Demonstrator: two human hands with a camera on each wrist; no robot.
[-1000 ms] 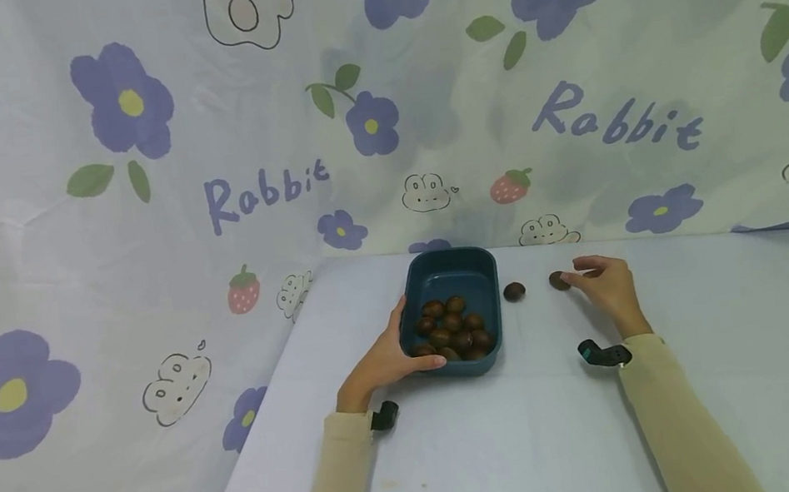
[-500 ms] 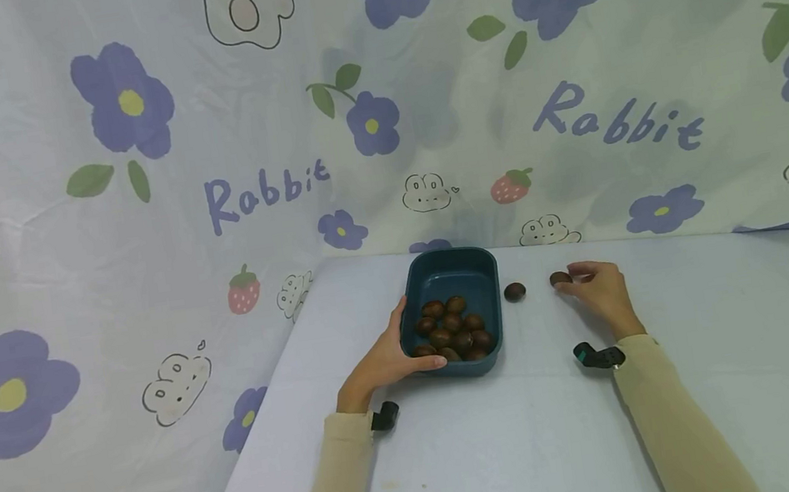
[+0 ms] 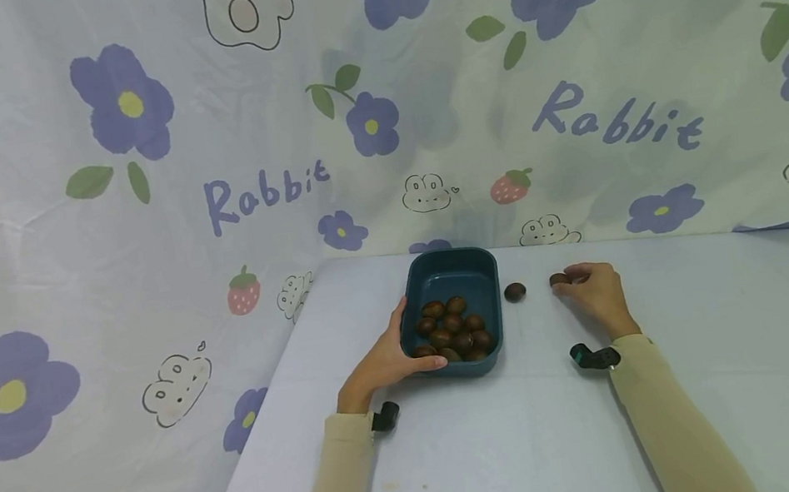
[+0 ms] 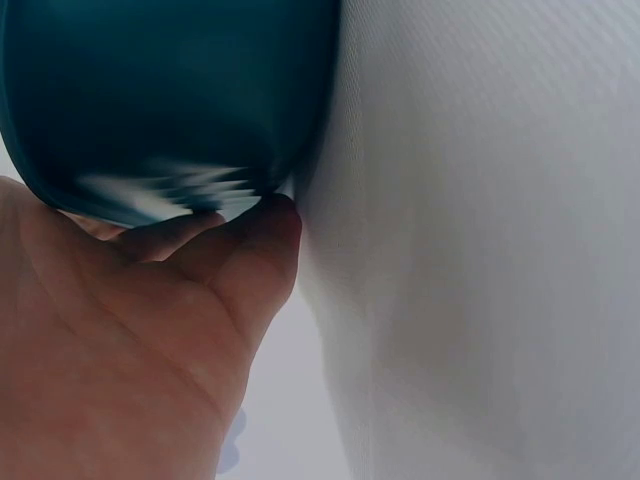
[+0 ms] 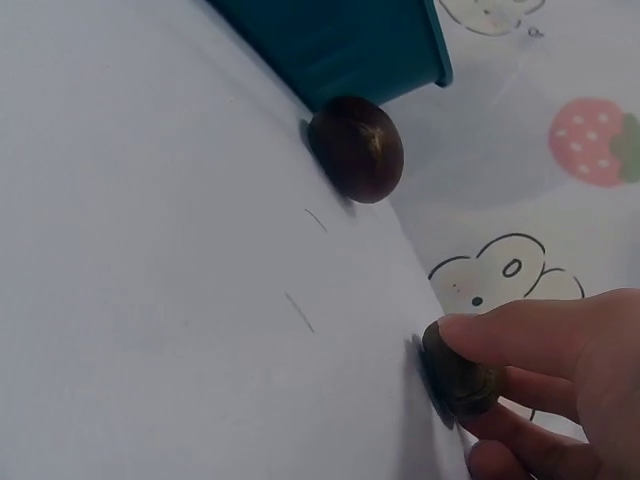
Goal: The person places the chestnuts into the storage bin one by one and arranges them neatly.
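My left hand (image 3: 383,361) holds the near left corner of a dark teal plastic box (image 3: 473,268), its thumb over the front rim and fingers along the left side. Several brown chestnuts (image 3: 453,323) lie in the near half of the box. To the right, my right hand (image 3: 599,297) pinches a single chestnut (image 5: 460,372) between thumb and fingers, at the tabletop. Another chestnut (image 3: 515,292) lies loose on the table between the box and that hand, close by the box's right wall. In the left wrist view the box contents are hidden.
A white cloth covers the table (image 3: 514,448). Behind and to the left hangs a pale curtain (image 3: 255,114) printed with purple flowers, rabbits and strawberries. A black wrist camera (image 3: 595,356) sits on the right wrist and another (image 3: 386,417) on the left.
My right hand has shifted slightly left and nearer, its fingers closing further round the chestnut. The left hand and the box have stayed in place.
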